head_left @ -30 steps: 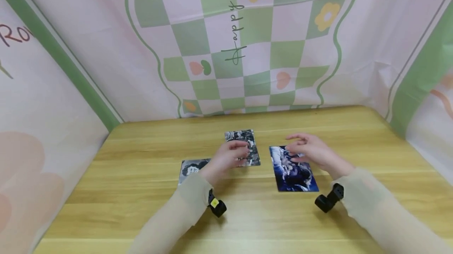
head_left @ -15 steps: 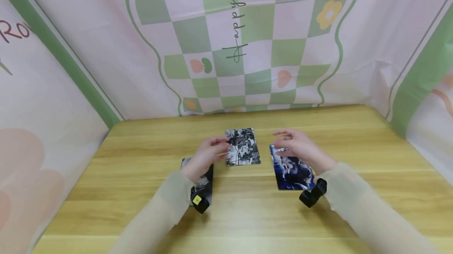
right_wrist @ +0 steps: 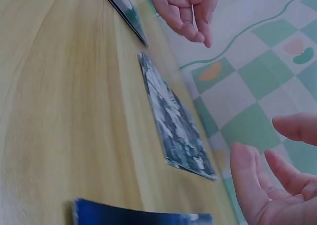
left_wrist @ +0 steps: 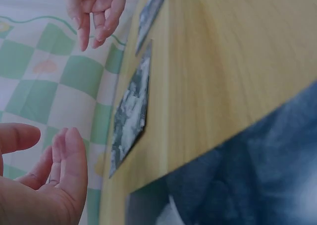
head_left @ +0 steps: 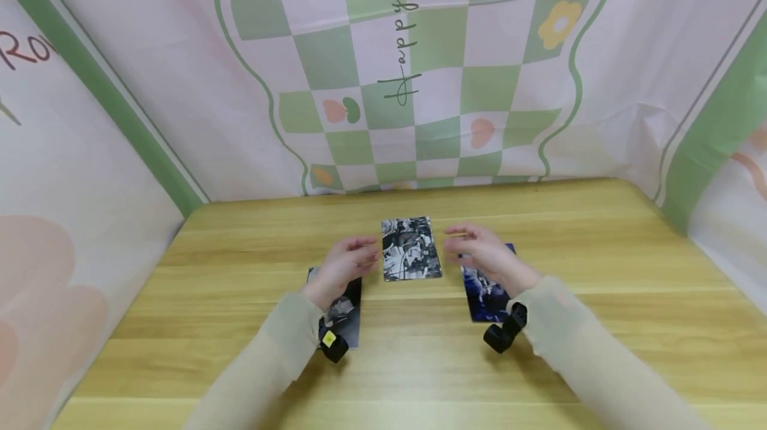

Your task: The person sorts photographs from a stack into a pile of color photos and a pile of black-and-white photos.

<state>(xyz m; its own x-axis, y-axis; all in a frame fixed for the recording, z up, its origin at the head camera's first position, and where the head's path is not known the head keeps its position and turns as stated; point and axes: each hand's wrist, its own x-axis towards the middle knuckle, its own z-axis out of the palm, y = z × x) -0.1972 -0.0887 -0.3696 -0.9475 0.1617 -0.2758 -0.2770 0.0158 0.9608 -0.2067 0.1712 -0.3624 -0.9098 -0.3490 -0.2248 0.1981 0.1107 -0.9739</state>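
Three printed cards lie flat on the wooden table. The middle black-and-white card (head_left: 411, 249) sits farthest back, between the two hands. My left hand (head_left: 343, 269) hovers over the grey portrait card (head_left: 347, 317), hiding part of it, with fingers pointing toward the middle card. Opposite it, my right hand (head_left: 487, 254) is above the blue card (head_left: 487, 293) and covers its upper part. Both hands hold nothing, their fingers relaxed and thumbs apart, as the left wrist view of the left hand (left_wrist: 47, 180) and the right wrist view of the right hand (right_wrist: 277, 185) show.
The wooden table (head_left: 413, 377) spreads around the cards. Behind it hangs a checkered green-and-white cloth (head_left: 437, 97), with more cloth at both sides. Each wrist carries a small black camera, one on the left (head_left: 333, 347) and one on the right (head_left: 500, 337).
My left hand has moved left, off the middle card and over the portrait card. My right hand has shifted left across the blue card. The cards stay where they were.
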